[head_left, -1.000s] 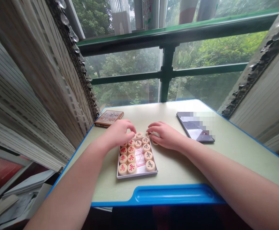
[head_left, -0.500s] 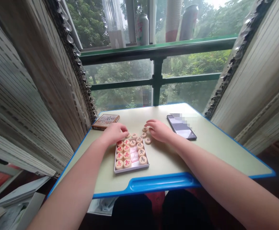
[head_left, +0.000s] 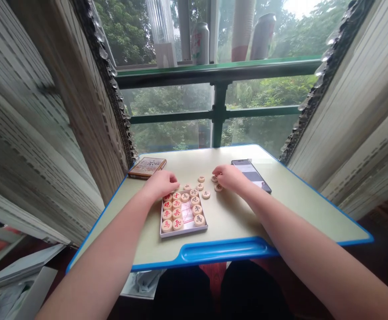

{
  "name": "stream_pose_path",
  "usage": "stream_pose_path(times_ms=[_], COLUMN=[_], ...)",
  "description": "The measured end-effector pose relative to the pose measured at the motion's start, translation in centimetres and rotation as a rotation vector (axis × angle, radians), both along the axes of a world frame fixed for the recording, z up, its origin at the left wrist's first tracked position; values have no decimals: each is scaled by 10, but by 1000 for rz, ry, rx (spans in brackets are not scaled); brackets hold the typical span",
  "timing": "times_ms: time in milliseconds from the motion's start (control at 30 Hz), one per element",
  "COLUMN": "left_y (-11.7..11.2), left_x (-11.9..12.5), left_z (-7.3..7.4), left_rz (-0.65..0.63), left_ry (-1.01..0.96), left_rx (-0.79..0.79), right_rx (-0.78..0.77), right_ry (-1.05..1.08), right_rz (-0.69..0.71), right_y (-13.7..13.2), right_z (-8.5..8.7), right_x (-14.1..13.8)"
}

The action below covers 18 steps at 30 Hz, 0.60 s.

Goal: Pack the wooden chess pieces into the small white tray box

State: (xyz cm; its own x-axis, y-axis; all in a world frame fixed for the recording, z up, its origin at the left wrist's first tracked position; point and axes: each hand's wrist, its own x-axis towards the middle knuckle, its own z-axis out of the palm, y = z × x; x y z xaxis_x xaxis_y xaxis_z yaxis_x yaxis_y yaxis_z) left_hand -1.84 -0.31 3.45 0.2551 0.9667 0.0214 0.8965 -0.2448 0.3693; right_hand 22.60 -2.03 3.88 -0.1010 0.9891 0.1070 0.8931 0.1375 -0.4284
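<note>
A shallow white box (head_left: 184,232) holds round wooden xiangqi pieces, red-marked on the left and black-marked along the top and right, around a gap showing the red-lined bottom. My left hand (head_left: 160,182) rests at the box's far left corner, fingers curled together; whatever is between them is hidden. Beyond the box and to its right, my right hand (head_left: 230,177) has its fingers closed at a xiangqi piece (head_left: 214,179). Close below those fingers lies another piece (head_left: 218,188). Several loose black-marked pieces (head_left: 206,194) are spread between the hands.
A brown box lid (head_left: 147,167) lies at the far left of the blue-edged table (head_left: 240,218). Beside my right hand is a phone (head_left: 255,178). A blue tray groove (head_left: 225,250) runs along the near edge. Cans (head_left: 200,43) and cups stand on the window ledge.
My right hand has moved right, away from the loose pieces near the box, and two pieces now show by its fingers. My left hand stays at the box's corner, its fingers more curled.
</note>
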Motion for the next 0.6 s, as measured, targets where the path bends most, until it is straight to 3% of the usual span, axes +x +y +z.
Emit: stream_pose_path(times_ms=[100,333,600], left_y=[-1,-5,-2], left_x=[2,5,-1], left_z=[2,7,6], left_rz=[-18,94,55], left_ry=[-15,128,7], left_rx=[12,18,68], right_rx=[-76,-83,-111], right_ry=[32,62,54], right_rz=[43,58,70], right_y=[1,-7,-7], right_z=[2,4,1], right_x=[2,-6,-11])
